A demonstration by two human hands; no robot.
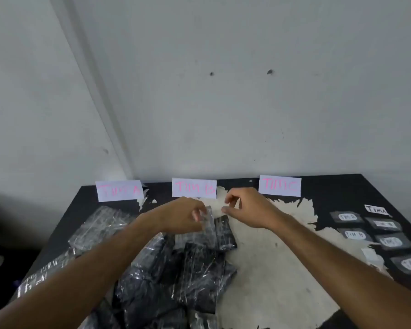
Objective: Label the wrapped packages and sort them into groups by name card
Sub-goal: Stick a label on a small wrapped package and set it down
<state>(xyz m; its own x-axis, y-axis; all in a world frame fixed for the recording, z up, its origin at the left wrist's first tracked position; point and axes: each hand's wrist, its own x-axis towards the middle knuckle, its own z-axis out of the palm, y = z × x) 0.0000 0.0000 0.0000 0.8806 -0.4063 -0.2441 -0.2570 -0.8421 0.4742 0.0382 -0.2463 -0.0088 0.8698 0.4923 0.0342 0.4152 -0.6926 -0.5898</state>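
1. Centre of frame, just below the middle name card: left hand [185,216] pinches a wrapped package [210,227] at its top edge, thumb and fingers closed on the plastic.
2. Right hand [244,210] hangs just right of that package top, thumb and forefinger nearly pressed together; whether a label sits between them, cannot tell, too blurred.
3. Held package: long axis runs near-vertical in frame, top end toward the cards at the back, lower end toward the camera. A second package [226,233] lies just beside it on the right, same heading, tilted slightly.
4. Three name cards stand along the back edge of the table [342,186]: "TIM A" card [119,191] at left, "TIM B" card [194,188] at middle, "TIM C" card [280,185] at right. Pink writing, faint.
5. Progress, my read: early. Big pile of packages [176,276] in lower centre looks unlabelled and unsorted; more wrapped packages [100,227] lie at left below the "TIM A" card, labelled or not, cannot tell.
6. Right edge of frame: row of labels [389,236] on dark backing, marked TIM A, TIM B and similar, lying on the table unused.
7. Left to do: label most of the pile, then move each to its card. No clear groups formed yet under the middle or right card.
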